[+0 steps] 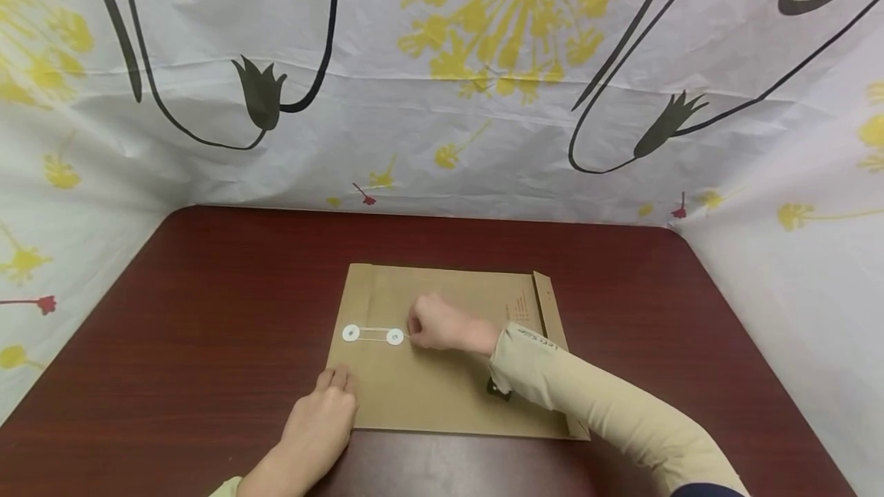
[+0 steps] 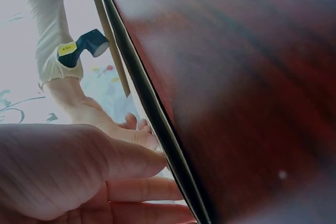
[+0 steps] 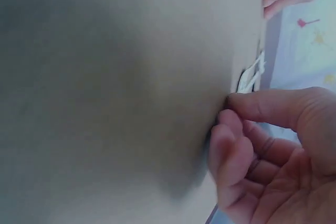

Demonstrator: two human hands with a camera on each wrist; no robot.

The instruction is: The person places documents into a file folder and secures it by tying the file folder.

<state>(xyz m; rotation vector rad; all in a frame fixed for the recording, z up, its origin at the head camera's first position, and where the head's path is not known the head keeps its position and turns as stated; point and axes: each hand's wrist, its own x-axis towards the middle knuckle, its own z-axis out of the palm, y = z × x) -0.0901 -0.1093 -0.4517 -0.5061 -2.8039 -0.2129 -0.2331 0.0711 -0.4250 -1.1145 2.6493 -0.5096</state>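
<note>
A brown kraft document envelope lies flat on the table, with two white round buttons, the left button and the right button. White string runs between them in two strands. My right hand is just right of the right button, pinching the string's free end between thumb and curled fingers; the right wrist view shows this hand close over the paper. At the envelope's lower left edge, my left hand presses down with fairly straight fingers. The left wrist view has its thumb against the edge.
The dark red table extends around the envelope. A white patterned sheet hangs behind it and along both sides. A folded flap stands slightly raised at the envelope's right end. A dark wrist camera sits under the right sleeve.
</note>
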